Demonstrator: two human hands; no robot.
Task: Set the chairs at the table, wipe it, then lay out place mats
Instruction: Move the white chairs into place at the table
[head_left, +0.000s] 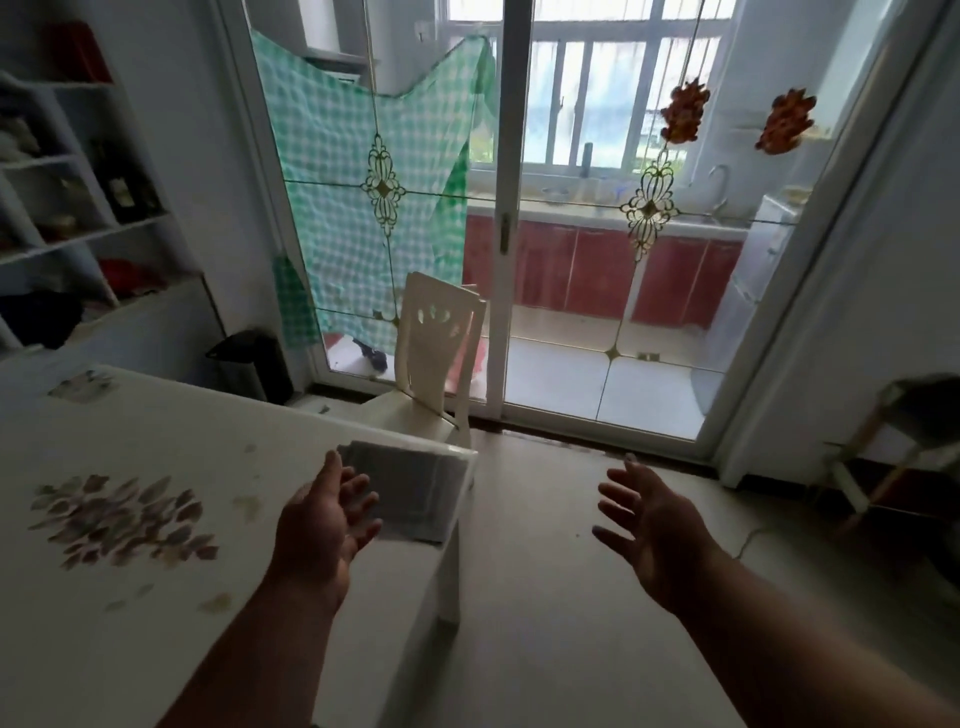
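Note:
A white table (171, 447) with a leaf pattern fills the lower left. On its near right corner lies a grey stack of place mats (415, 488). My left hand (324, 525) hovers open, palm up, just left of that stack, its fingertips at the stack's edge. My right hand (647, 519) is open over the floor to the right of the table, holding nothing. A cream chair (434, 364) stands at the table's far end, its back towards the glass door.
A glass sliding door (498, 218) with a green checked cloth (363, 171) lies ahead. A black bin (254, 364) sits by the wall, shelves (67, 182) stand at left, and a small wooden rack (893, 457) is at right. Bare floor (597, 597) spreads right of the table.

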